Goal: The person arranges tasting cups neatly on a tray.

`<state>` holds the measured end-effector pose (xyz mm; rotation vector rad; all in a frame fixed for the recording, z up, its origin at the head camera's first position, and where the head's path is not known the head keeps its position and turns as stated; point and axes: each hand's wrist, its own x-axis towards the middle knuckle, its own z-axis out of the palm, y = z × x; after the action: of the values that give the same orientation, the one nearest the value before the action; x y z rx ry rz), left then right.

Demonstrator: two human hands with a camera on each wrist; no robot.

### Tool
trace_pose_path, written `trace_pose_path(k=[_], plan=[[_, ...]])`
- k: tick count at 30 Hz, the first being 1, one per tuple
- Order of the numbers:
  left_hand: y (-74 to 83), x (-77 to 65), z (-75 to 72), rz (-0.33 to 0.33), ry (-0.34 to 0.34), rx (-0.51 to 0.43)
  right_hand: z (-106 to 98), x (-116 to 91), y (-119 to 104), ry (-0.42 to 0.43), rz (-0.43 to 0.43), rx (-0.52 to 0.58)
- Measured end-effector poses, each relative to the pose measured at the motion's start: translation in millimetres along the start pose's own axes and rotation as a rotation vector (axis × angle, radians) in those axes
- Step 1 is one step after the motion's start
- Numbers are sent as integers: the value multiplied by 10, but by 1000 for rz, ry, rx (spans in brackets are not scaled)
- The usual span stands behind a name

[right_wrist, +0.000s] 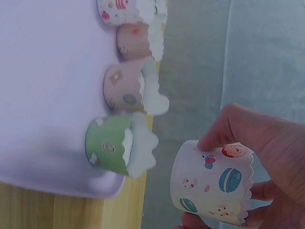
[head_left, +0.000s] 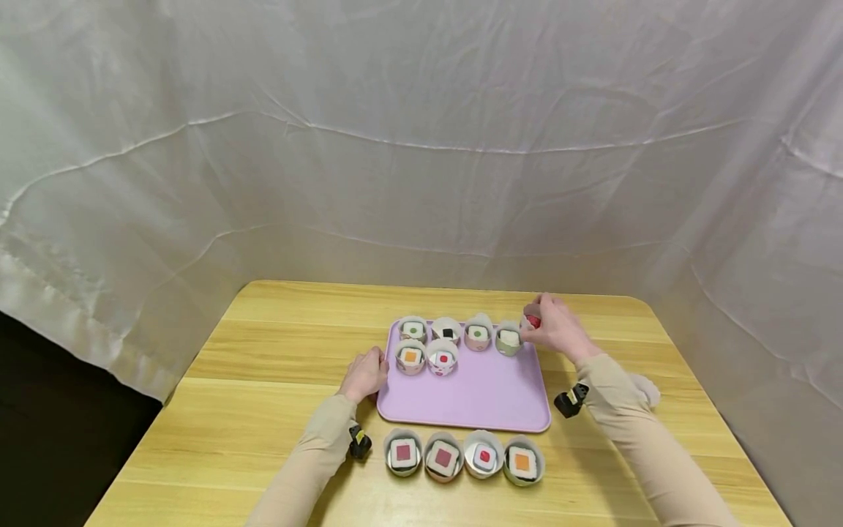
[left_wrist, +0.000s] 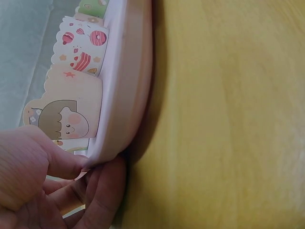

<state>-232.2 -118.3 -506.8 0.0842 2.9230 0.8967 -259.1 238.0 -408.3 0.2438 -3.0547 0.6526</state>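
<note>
My right hand [head_left: 556,327] grips a white paper baking cup [right_wrist: 209,183] with a macaron print; something red shows inside it in the head view. The cup is at the back right corner of the lilac tray [head_left: 487,399], off the tray's surface in the right wrist view. Nearest to it on the tray is a green cup [right_wrist: 109,145] with a pale filling. At the tray's left edge, my left hand [head_left: 364,375] pinches the rim between thumb and fingers. Several filled cups line the tray's back, with an orange-topped cup [head_left: 410,357] and a red-dotted cup [head_left: 442,359] before them.
On the wooden table [head_left: 263,410], several more filled cups stand in a row before the tray, among them a purple-topped cup [head_left: 402,454]. A whitish object [head_left: 645,389] is partly hidden by the right forearm. Grey cloth [head_left: 421,183] hangs behind and beside the table.
</note>
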Motion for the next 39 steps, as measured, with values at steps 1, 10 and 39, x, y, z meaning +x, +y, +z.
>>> trace_pose_path(k=[1,10,39], plan=[[-1,2,1,0,1,0,11,0,-24,1,-6,-3],[-4,6,12,-3,-6,-1,130,0,-207,-17,-64,1],[-12,19,18,-16,-19,-6,470,21,-444,-125,-116,-39]])
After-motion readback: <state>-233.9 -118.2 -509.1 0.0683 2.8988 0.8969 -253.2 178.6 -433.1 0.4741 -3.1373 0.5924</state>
